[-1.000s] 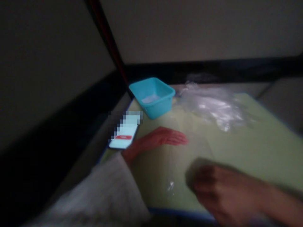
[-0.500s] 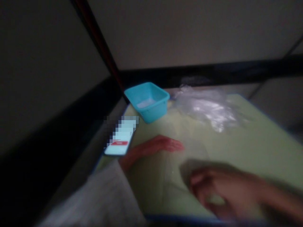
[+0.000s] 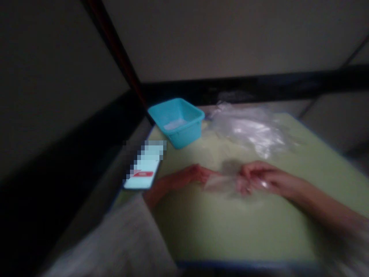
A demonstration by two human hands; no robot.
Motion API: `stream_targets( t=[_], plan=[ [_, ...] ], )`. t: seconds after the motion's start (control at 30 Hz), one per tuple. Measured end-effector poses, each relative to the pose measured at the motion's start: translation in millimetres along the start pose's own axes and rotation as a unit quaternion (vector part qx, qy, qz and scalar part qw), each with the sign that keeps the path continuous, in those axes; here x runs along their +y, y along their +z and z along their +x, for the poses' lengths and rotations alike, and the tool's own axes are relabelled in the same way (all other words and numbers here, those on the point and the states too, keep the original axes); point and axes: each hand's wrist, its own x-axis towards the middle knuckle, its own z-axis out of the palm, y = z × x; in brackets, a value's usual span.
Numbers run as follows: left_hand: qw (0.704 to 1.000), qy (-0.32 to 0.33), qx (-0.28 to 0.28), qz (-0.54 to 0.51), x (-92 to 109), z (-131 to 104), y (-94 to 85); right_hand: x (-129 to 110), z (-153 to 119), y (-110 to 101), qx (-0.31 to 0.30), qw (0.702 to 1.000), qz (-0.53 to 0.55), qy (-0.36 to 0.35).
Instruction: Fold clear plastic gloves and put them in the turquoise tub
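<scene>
Between my two hands, low over the yellow-green table (image 3: 230, 231), stretches a thin, clear plastic piece (image 3: 221, 184), blurred and hard to make out. The fingers of my left hand (image 3: 197, 174) are closed on its left end. At its right end, my right hand (image 3: 259, 177) has its fingers bent together on the plastic, with a bright glint beside them. Behind my hands lies a crumpled heap of clear plastic (image 3: 253, 127).
A turquoise basket (image 3: 186, 134) with something whitish inside stands at the table's back left corner. A lit phone (image 3: 144, 173) lies at the left edge, beside my left forearm. Dark-banded walls rise behind and to the left.
My right hand has moved up and left, toward my left hand, and now grips the plastic. My left hand's fingers, flatter before, have drawn together on the other end.
</scene>
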Motion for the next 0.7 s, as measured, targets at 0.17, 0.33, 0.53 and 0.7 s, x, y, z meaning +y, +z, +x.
stream_targets(
  t=[0.17, 0.33, 0.53, 0.7],
  plan=[
    [0.995, 0.025, -0.066, 0.064, 4.7, 1.3, -5.5, -2.6, 0.1, -9.5, 0.088, 0.995, 0.055, 0.003],
    [0.998, -0.026, -0.029, 0.046, -1.8, 9.3, -4.9, -4.2, 3.1, -22.2, 0.175, 0.981, 0.08, -0.008],
    [0.995, -0.049, 0.012, -0.085, -13.7, 13.6, -4.7, -17.6, -6.9, -26.8, 0.192, 0.978, -0.081, -0.027],
    [0.991, -0.061, 0.043, -0.113, -13.9, 14.7, -4.4, -30.5, -21.3, -25.9, 0.139, 0.933, -0.331, -0.005]
  ],
)
